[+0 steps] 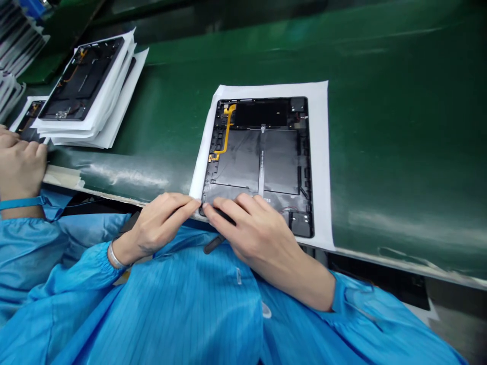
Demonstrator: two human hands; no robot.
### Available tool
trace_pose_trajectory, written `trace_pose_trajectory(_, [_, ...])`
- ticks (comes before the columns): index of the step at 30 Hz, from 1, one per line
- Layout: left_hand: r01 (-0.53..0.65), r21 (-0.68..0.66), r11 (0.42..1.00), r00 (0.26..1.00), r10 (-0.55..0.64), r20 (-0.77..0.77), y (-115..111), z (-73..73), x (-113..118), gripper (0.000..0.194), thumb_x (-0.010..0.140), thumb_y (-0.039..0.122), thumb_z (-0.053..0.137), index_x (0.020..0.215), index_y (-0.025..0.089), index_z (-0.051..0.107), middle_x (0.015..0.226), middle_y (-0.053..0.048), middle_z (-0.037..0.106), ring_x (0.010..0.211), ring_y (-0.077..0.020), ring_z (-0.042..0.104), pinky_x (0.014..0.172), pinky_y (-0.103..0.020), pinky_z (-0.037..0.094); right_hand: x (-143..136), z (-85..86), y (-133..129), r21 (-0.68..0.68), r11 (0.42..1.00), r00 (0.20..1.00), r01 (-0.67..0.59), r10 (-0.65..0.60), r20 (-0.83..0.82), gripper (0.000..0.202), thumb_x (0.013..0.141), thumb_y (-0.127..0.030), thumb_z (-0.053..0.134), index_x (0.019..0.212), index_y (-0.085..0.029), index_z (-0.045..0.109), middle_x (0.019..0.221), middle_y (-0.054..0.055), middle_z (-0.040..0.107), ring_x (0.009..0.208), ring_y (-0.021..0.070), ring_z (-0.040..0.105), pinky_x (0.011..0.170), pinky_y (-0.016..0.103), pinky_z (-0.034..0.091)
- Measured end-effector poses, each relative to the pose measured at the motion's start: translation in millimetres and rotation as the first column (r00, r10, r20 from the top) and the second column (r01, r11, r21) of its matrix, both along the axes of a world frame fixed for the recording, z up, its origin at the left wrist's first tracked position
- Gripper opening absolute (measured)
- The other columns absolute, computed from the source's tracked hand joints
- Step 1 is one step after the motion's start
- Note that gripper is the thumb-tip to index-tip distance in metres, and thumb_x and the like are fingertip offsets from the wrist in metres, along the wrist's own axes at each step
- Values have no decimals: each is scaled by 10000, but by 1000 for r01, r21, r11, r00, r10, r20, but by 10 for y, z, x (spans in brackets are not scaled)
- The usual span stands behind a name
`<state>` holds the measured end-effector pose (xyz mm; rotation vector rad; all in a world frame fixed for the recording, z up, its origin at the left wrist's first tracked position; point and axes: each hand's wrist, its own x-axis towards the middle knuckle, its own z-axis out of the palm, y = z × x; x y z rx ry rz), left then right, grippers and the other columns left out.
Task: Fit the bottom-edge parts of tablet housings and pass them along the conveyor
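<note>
The green bench (388, 126) carries a white sheet (321, 167) and, farther left, a paper-layered stack (91, 83).

We see moderate light from a source out of frame, leaving pale, streaky glare on the glossy green work surface (399, 152). The top edge falls dim. Detail is fairly crisp on the open black rectangular device with a yellow ribbon cable (243, 157); at upper left, stacked thin white sheets (19, 43) blur and stretch.
</note>
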<state>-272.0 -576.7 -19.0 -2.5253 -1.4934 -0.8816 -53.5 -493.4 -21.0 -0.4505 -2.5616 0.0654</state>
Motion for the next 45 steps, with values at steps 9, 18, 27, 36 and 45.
trace_pose_trajectory(9, [96,68,993,904,-59,-423,79,230,97,229,995,95,458,1146,89,630,908,-113,718,828,-219,676,694,-341,569,183,210,75,-227,974,996,-1,-20,-91,707,994,-641,285,1333,-85,561,1026,137,673,879,232,583,707,351,455])
trace_pose_trajectory(18, [156,-193,969,985,-166,-39,345,44,-115,471,1003,435,538,1349,114,538,1472,-191,527,1402,-290,479,1129,-474,447,181,167,-41,-118,987,989,111,-121,-79,378,986,-54,465,1310,-192,602,803,6,641,667,116,555,615,249,404])
trace_pose_trajectory(27, [160,-192,968,987,-158,28,335,-81,-88,447,1018,385,534,1376,117,534,1491,-129,530,1415,-248,481,1201,-446,402,15,55,-57,-141,985,992,97,-107,-70,197,943,-61,569,1076,-161,675,967,54,730,785,147,592,665,273,471])
trace_pose_trajectory(36, [158,-164,974,987,-151,56,335,-96,-61,428,1022,363,525,1349,90,566,1463,-139,558,1402,-246,497,1204,-437,406,-28,108,-58,-106,991,996,84,-81,26,200,962,-53,538,1095,-111,676,1013,85,734,824,162,595,688,290,477])
trace_pose_trajectory(45, [184,-149,971,982,-176,64,357,-99,-75,396,1025,326,516,1335,86,569,1450,-153,566,1397,-255,502,1189,-444,423,-114,388,30,236,965,963,-112,47,264,261,995,-119,498,804,-177,666,833,30,681,680,153,450,554,326,308])
